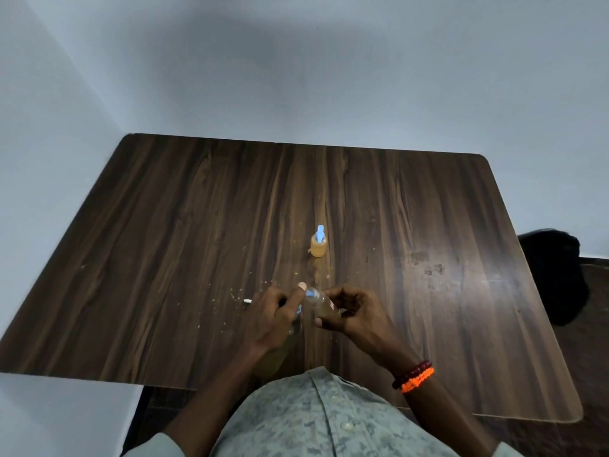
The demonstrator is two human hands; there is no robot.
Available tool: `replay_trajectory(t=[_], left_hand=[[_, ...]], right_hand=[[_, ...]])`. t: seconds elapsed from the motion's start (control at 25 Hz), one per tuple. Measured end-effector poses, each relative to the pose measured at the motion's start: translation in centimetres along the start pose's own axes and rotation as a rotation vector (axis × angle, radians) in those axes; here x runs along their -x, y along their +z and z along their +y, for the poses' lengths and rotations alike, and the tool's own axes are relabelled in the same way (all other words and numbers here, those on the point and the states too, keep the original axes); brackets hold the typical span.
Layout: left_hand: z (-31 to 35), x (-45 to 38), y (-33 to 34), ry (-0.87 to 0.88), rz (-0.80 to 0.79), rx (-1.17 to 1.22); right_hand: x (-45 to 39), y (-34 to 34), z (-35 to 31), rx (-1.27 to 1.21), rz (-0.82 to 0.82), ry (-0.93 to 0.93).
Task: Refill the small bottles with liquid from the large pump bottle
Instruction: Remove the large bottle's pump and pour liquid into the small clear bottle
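L hand (pixel 273 315) curled on large pump bottle (pixel 280 354), thumb up by blue nozzle. R hand (pixel 349 311) grips tilted small bottle (pixel 321 303), mouth at nozzle, betw. both hands. 2nd small bottle (pixel 318 245) upright beyond hands, well apart.

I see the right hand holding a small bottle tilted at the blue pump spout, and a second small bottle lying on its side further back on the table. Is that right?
Not quite. The head view shows the second small bottle standing upright, not lying on its side. The rest holds: the right hand holds a small bottle tilted at the blue pump spout, on the table.
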State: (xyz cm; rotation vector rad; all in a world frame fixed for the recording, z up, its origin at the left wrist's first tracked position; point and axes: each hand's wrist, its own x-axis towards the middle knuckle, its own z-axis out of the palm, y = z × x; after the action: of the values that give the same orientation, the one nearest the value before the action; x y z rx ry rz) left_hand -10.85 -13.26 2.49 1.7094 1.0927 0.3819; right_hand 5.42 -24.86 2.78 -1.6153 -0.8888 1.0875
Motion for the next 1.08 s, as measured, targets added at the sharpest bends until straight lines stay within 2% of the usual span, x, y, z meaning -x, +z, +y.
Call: replay_trajectory(t=[0.16,0.36,0.6,0.8,0.96,1.08], left_hand=[[0.0,0.3,0.0,0.023,0.003,0.030],[1.3,1.2,-0.1,-0.033,0.025,-0.043],[0.9,0.8,-0.4,-0.085,-0.106,-0.018],[0.6,0.4,-0.4,-0.269,-0.343,0.157],[0.6,1.1,-0.7,-0.331,-0.343,0.291],[-0.9,2.6,-1.0,-0.198,-0.358,0.295]], right_hand=[[0.1,-0.2,-0.1,-0.009,-0.004,0.004],[0.3,0.0,0.2,-0.002,-0.003,0.006],[0.3,-0.4,0.4,0.019,0.008,0.010],[0.3,-0.5,0.7,0.011,-0.005,0.038],[0.4,-0.6,1.0,0.015,-0.041,0.057],[0.4,-0.7,1.2,0.033,-0.046,0.060]])
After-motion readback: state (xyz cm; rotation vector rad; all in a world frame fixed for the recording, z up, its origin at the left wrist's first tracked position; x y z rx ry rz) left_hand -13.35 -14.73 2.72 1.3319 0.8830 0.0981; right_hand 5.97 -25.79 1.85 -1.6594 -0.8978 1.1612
